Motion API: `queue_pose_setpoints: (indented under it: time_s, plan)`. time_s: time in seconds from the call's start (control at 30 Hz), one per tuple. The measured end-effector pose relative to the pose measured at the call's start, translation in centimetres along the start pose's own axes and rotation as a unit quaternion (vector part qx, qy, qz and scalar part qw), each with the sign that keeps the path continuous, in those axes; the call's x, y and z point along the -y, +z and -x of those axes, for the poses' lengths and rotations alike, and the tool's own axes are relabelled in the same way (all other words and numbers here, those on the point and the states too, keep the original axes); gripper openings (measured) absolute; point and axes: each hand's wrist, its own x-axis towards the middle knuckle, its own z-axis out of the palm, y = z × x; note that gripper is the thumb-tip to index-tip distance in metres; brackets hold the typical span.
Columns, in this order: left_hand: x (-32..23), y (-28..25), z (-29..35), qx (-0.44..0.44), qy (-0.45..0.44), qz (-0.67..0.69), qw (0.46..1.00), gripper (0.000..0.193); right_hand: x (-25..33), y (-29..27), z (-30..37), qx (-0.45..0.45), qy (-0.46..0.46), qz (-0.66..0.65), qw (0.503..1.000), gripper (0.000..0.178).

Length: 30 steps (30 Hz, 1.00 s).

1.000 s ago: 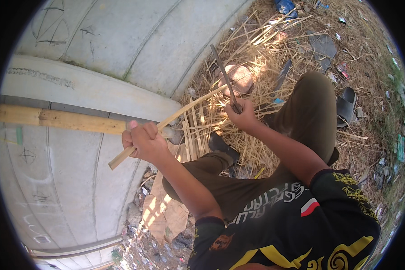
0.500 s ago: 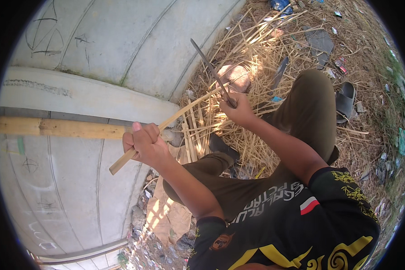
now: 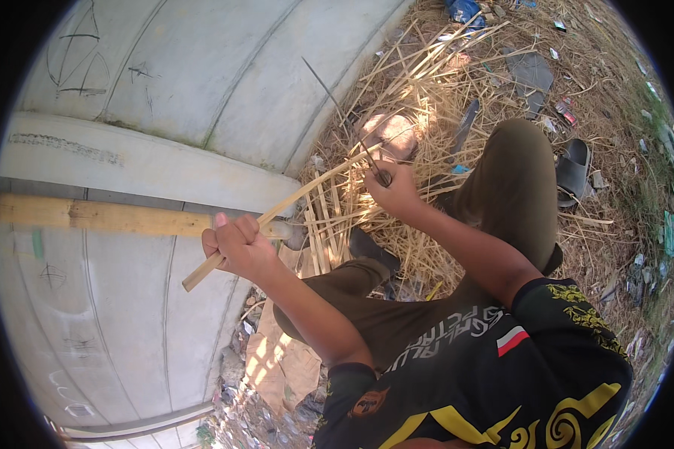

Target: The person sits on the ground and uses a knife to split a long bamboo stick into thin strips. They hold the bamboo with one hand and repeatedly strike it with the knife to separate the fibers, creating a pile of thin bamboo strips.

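My left hand [image 3: 240, 245] is closed around a thin bamboo strip [image 3: 301, 192], whose short end sticks out below the fist. From there the strip slants up to the right and meets the blade near my other hand. My right hand [image 3: 393, 185] grips the handle of a long dark machete [image 3: 329, 93], its blade pointing up and left. Just beyond the crossing of blade and strip lies a rounded pinkish stone [image 3: 389, 135]. Split bamboo strips [image 3: 320, 228] are strewn on the ground between my hands and legs.
A grey concrete panel wall [image 3: 180, 67] runs along the left. A thick bamboo pole [image 3: 105, 215] lies beside its ledge. More strips and shavings [image 3: 427, 71] cover the ground ahead. A sandal [image 3: 574, 172] sits right of my knee, and cardboard [image 3: 281, 367] lies below my left forearm.
The machete blade has turned, now showing a thinner edge, with its tip shifted slightly left. My right hand has dropped slightly; the left still grips the strip in nearly the same place.
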Motion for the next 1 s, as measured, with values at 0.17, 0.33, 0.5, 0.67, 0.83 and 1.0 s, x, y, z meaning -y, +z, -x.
queue_pose_setpoints:
  time_s: [0.17, 0.33, 0.5, 0.67, 0.83, 1.0]
  plan:
    - [0.3, 0.3, 0.1, 0.007, -0.029, 0.017, 0.999, 0.048, -8.9, -0.9, 0.8, 0.067, 0.153, 0.232, 0.958, 0.032]
    - [-0.1, -2.0, -0.3, -0.009, -0.008, 0.007, 1.000, 0.048, -3.0, 1.0, -0.1, 0.079, 0.052, 0.211, 0.973, 0.023]
    - [0.1, -2.6, -0.8, 0.004, -0.008, 0.025, 1.000, 0.048, -0.4, 0.3, 0.7, 0.061, -0.134, 0.036, 0.988, 0.021]
    - [0.7, -2.7, -0.3, 0.062, -0.025, 0.039, 0.997, 0.047, -11.8, -0.6, -0.4, 0.133, 0.077, 0.330, 0.931, 0.027]
    - [-0.2, -4.3, -0.5, 0.010, -0.020, 0.025, 0.999, 0.047, -2.1, 0.7, -0.2, 0.092, 0.060, 0.210, 0.971, 0.030]
    - [0.5, -4.0, -0.5, 0.031, -0.022, 0.028, 0.999, 0.046, -3.8, 0.5, 1.2, 0.046, -0.087, 0.007, 0.995, 0.025]
